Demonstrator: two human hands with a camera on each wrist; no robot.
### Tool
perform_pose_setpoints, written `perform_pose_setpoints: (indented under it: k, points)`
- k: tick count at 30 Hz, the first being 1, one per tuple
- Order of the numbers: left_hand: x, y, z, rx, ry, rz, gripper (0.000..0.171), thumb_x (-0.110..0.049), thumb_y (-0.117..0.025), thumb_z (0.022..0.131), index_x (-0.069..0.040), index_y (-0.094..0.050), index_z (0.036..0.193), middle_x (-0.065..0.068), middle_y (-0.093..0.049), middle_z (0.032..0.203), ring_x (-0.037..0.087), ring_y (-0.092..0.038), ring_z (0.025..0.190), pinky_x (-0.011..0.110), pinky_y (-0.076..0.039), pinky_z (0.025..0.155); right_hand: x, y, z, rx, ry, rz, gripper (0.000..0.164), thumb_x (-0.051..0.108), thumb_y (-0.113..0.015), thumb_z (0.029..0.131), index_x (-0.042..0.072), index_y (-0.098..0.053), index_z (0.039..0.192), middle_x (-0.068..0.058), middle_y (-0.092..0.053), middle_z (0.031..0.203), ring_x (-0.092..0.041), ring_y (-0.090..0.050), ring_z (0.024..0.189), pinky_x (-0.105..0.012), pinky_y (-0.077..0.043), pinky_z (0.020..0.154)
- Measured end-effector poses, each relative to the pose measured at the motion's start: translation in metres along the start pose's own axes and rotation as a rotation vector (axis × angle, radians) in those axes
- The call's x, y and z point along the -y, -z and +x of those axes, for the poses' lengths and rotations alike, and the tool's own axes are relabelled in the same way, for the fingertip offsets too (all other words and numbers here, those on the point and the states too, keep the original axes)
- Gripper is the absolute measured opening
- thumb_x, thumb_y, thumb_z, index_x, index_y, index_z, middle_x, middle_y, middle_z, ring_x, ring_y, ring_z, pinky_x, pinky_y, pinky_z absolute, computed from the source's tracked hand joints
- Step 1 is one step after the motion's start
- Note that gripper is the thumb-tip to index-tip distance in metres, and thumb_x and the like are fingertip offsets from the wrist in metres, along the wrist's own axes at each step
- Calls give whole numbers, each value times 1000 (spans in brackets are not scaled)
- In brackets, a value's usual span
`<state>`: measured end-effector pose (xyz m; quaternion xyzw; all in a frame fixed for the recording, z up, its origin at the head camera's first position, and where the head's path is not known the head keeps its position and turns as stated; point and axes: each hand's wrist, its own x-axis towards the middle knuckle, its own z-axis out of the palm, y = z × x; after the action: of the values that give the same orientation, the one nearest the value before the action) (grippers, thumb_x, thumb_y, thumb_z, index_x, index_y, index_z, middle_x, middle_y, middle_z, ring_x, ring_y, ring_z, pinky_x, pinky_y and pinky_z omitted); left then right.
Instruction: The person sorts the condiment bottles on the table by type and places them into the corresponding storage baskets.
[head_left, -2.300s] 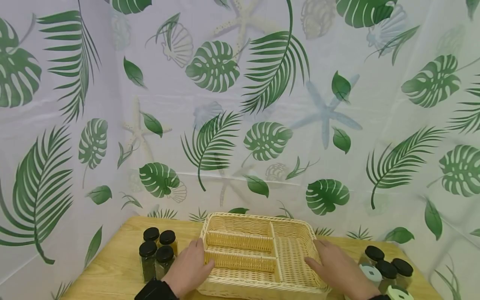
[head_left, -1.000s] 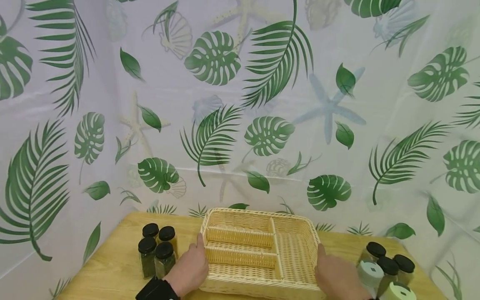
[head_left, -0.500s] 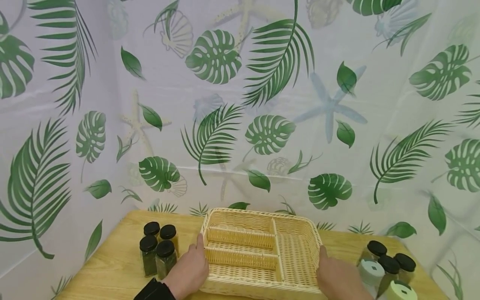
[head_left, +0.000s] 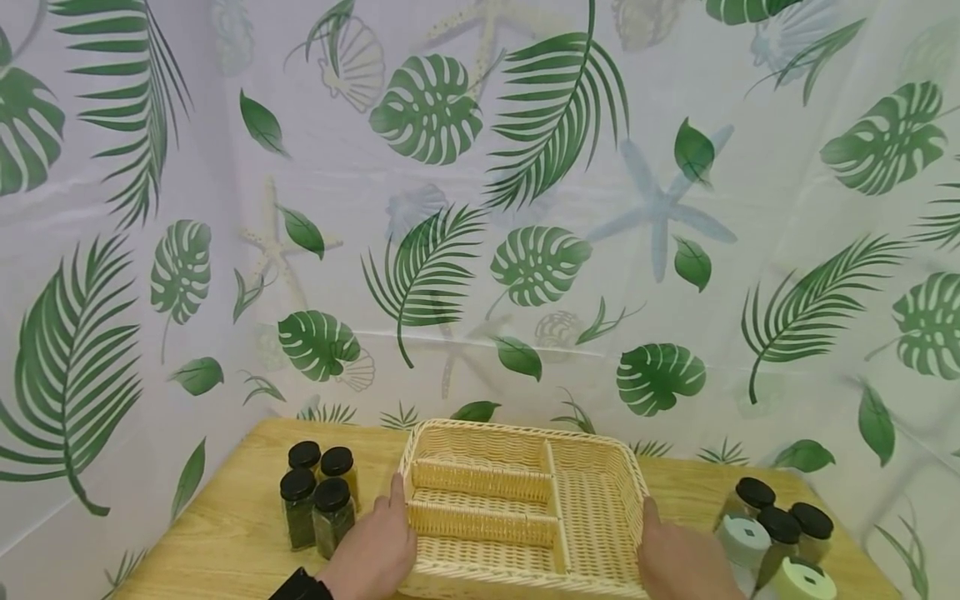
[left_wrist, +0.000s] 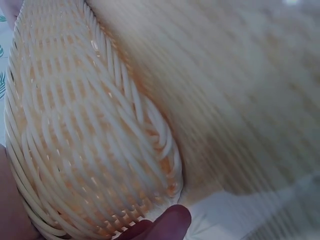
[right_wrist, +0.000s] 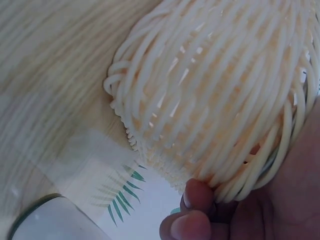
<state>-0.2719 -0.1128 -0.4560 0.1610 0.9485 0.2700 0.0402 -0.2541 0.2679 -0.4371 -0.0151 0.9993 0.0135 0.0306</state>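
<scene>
At the left of the wooden table (head_left: pixel 217 517) stand four jars with black lids (head_left: pixel 332 500), close together, dark contents showing through the front two. Just to their right, the left hand (head_left: pixel 375 543), a black cuff (head_left: pixel 302 586) at its wrist, grips the left end of a pale wicker basket (head_left: pixel 487 527); it is closed far enough to take the rim against the palm, and in the left wrist view a fingertip (left_wrist: pixel 172 222) curls in below the woven end wall. The basket sits between the hands, at the middle of the table, two long compartments on its left and one wide one on its right; whether its base touches the wood is unclear. The right hand (head_left: pixel 682 557) grips the opposite end, its fingertips (right_wrist: pixel 192 226) bent in beneath the weave. Beyond it stand three black-lidded jars (head_left: pixel 780 525), a container with a pale blue lid (head_left: pixel 745 536) and another with a pale green lid (head_left: pixel 806 581).
</scene>
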Motion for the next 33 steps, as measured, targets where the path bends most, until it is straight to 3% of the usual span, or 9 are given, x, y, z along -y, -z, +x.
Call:
perform_pose_setpoints:
  k: [9,18,24,33]
  points:
    - [-7,-2,-7,-25,88,8,65,-13,-43,99,14,-18,153,36,-56,120,22,-48,49,36,-30,46,-3,-3,-3,50,-14,-10,63,25,-61,97,-11,-40,144,2,-52,56,-14,-50,48,-35,-40,46]
    - [-9,-1,-14,-54,112,54,67,-17,-46,98,12,-21,154,30,-60,114,21,-48,51,37,-34,45,-1,1,-8,86,-26,7,63,24,-58,98,-11,-37,146,1,-54,57,-16,-52,49,-38,-44,49]
    - [-8,1,-22,-74,131,93,68,-18,-48,97,11,-24,153,27,-62,108,22,-48,51,38,-35,45,4,0,-11,98,-22,33,65,23,-58,98,-11,-34,148,1,-54,55,-13,-45,46,-33,-37,46]
    - [-12,-3,-31,-44,174,74,70,-19,-48,94,10,-25,153,25,-62,104,25,-46,54,40,-34,46,-3,-7,-19,141,-5,54,69,20,-63,95,-13,-34,147,4,-51,51,-9,-29,43,-29,-22,45]
